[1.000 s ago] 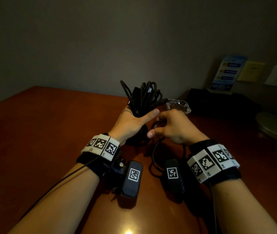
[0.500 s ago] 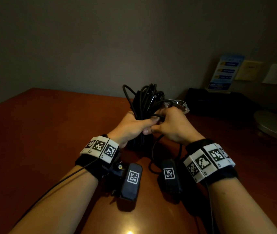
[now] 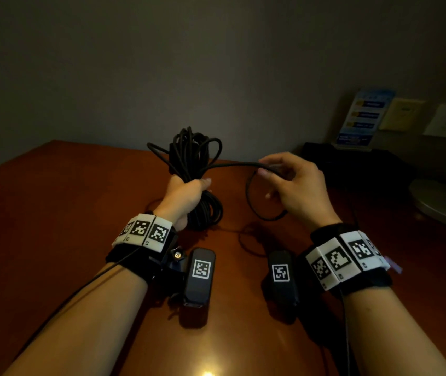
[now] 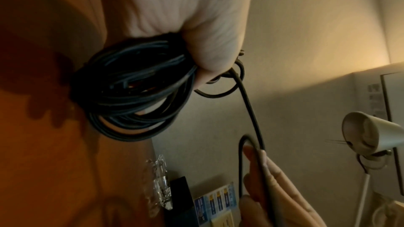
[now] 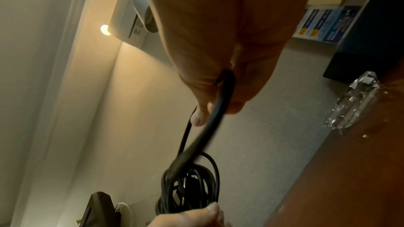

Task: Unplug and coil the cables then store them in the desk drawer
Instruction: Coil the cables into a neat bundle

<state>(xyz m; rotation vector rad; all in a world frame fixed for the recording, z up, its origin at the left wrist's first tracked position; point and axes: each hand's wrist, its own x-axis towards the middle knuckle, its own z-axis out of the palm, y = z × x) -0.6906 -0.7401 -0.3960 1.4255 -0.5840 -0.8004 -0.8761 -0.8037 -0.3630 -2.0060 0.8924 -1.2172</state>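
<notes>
From the head view, the left hand [image 3: 182, 198] is fisted around the waist of a coiled black cable bundle [image 3: 193, 158], held upright over the wooden desk [image 3: 53, 213] near the frame's centre. A free strand [image 3: 232, 164] runs from the bundle toward 3 o'clock to the right hand [image 3: 293, 185], which pinches it between thumb and fingertips; below that hand the strand hangs in a loop toward 6 o'clock. A blue leaflet stand [image 3: 363, 119] sits at 2 o'clock against the wall. In the left wrist view, the left hand [image 4: 196, 23] clenches the bundle [image 4: 131, 96], loops bulging out toward 7 o'clock, while the strand [image 4: 251, 110] leads down to the right hand's fingers [image 4: 264, 161] at 5 o'clock; a lamp [image 4: 371, 135] is at 3 o'clock. In the right wrist view, the right hand [image 5: 218, 40] nips the strand [image 5: 216, 110], which descends to the bundle [image 5: 190, 187] at 6 o'clock; a clear glass ashtray [image 5: 352, 106] rests on the desk [image 5: 349, 179] at 3 o'clock.
</notes>
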